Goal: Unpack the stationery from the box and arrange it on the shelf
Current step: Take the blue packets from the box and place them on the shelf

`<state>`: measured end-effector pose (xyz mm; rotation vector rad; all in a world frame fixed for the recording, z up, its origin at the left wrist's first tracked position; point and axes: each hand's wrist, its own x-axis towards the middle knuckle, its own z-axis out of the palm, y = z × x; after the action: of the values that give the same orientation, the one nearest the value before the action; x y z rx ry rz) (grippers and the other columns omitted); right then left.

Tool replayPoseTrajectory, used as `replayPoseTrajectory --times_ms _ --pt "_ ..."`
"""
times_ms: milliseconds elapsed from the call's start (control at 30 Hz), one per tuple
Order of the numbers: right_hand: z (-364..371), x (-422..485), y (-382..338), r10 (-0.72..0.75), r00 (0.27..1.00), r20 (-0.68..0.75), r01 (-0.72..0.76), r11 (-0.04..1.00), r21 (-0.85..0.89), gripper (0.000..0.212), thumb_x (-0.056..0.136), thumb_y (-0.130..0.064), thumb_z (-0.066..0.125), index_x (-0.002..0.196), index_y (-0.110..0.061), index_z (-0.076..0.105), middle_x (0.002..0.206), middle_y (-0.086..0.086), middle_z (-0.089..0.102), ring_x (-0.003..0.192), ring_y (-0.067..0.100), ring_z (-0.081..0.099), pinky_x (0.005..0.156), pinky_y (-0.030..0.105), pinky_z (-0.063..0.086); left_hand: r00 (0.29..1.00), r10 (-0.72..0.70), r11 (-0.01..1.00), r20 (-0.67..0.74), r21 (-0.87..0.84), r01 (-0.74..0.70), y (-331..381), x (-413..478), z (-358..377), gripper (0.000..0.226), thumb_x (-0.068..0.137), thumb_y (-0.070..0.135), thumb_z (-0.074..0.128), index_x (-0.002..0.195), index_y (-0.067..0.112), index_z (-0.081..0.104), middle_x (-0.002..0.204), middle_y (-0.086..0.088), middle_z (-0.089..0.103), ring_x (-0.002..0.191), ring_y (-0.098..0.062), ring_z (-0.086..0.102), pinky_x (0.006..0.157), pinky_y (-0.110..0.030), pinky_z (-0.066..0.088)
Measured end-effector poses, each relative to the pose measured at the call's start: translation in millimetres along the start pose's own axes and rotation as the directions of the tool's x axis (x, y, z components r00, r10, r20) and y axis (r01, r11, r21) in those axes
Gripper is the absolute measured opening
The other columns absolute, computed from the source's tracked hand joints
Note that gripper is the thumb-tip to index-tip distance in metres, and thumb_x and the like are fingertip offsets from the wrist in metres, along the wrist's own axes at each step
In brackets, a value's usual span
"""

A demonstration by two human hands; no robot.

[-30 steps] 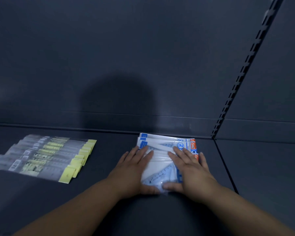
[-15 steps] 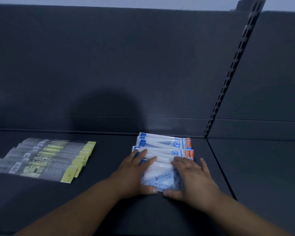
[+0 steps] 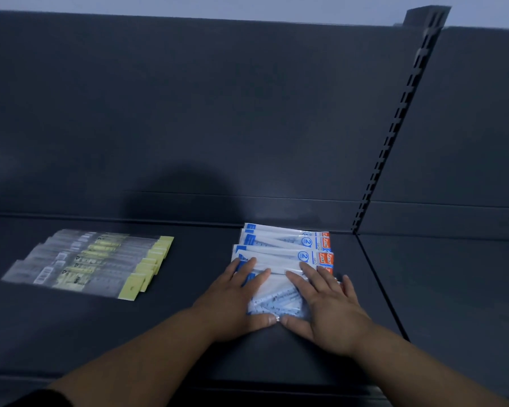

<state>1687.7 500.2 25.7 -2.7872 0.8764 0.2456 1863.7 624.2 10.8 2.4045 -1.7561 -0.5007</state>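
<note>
Head view looks down on a dark shelf (image 3: 100, 333) with a dark back panel (image 3: 188, 113) behind it and a slotted post (image 3: 394, 127) rising at the far right. The box is not in view.

On the left of the shelf lies a row of clear packs (image 3: 94, 262), overlapped like shingles. Their long axes run roughly left to right, with the yellow tabs at the right end.

Right of centre, close to the back panel and just left of the post's foot, lie the blue packs (image 3: 285, 248). They too overlap from far to near. Each pack's long axis runs left to right, with the blue end on the left and the orange header on the right.

The left hand (image 3: 235, 301) and right hand (image 3: 329, 306) both lie flat on the nearest blue pack. The fingers are straight and spread and press down without clasping anything. The thumbs meet along the pack's near edge.

The step in hand looks like the arranging: squaring and spacing the blue packs once they are on the shelf. The next move probably calls for lifting both palms straight up, since the glossy sleeves look likely to slide and spoil the even overlap. After that the person would likely go back to the box for more stock.
</note>
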Motion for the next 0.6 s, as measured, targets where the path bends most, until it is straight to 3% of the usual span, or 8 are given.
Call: replayPoseTrajectory --times_ms 100,300,467,600 --pt "-6.0 -2.6 0.7 -0.021 1.0 -0.015 0.021 1.0 -0.013 0.089 0.081 -0.079 0.036 0.152 -0.041 -0.002 0.161 -0.01 -0.012 0.148 0.017 -0.015 0.117 0.051 -0.011 0.992 -0.062 0.997 -0.113 -0.047 0.057 -0.8 -13.5 4.0 0.093 0.079 0.072 0.049 0.15 0.04 0.0 0.156 0.017 -0.02 0.142 -0.009 -0.024 0.12 -0.035 0.005" --pt "-22.1 -14.6 -4.4 -0.195 0.974 -0.115 0.193 0.981 -0.03 0.084 0.084 -0.072 0.043 0.152 -0.038 0.008 0.162 -0.01 -0.003 0.149 0.014 -0.007 0.118 0.046 -0.008 0.913 -0.302 0.952 -0.273 -0.133 0.275 19.9 -66.0 8.8 0.084 0.084 0.066 0.05 0.151 0.034 0.011 0.16 0.009 -0.003 0.147 -0.016 -0.004 0.118 -0.031 0.008" --pt "-15.6 -34.9 -23.2 -0.456 0.881 -0.126 0.454 0.89 -0.051 0.073 0.088 -0.064 0.045 0.15 -0.037 0.017 0.16 -0.01 0.009 0.147 0.012 0.007 0.12 0.042 0.002 0.734 -0.534 0.844 -0.42 -0.208 0.495 53.6 -135.2 31.7 0.076 0.087 0.059 0.051 0.15 0.029 0.022 0.158 0.004 0.013 0.145 -0.015 0.012 0.117 -0.025 0.012" --pt "0.5 -57.5 -51.8 -0.639 0.76 -0.119 0.645 0.764 0.02 0.068 0.09 -0.057 0.047 0.149 -0.031 0.027 0.156 -0.005 0.023 0.143 0.015 0.022 0.118 0.032 0.018 0.569 -0.688 0.711 -0.45 -0.258 0.654 70.8 -210.1 59.5 0.072 0.086 0.054 0.057 0.148 0.027 0.029 0.155 0.001 0.024 0.142 -0.017 0.024 0.115 -0.026 0.021"
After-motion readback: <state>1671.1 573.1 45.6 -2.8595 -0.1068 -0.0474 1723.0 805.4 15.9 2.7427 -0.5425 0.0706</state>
